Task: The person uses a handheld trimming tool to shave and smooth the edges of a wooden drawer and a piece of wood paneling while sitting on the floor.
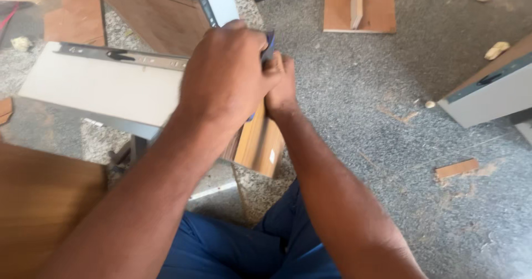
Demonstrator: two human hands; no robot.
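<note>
Grey floor, hands hiding blue tool

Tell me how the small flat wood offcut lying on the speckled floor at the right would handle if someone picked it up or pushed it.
The wood offcut looks thin and small, so probably light. Its flat faces and square edges suggest it would slide, not roll or tip. It appears rigid, likely stiff in the fingers, though the sawdust beside it on the floor might let it skid easily.
</note>
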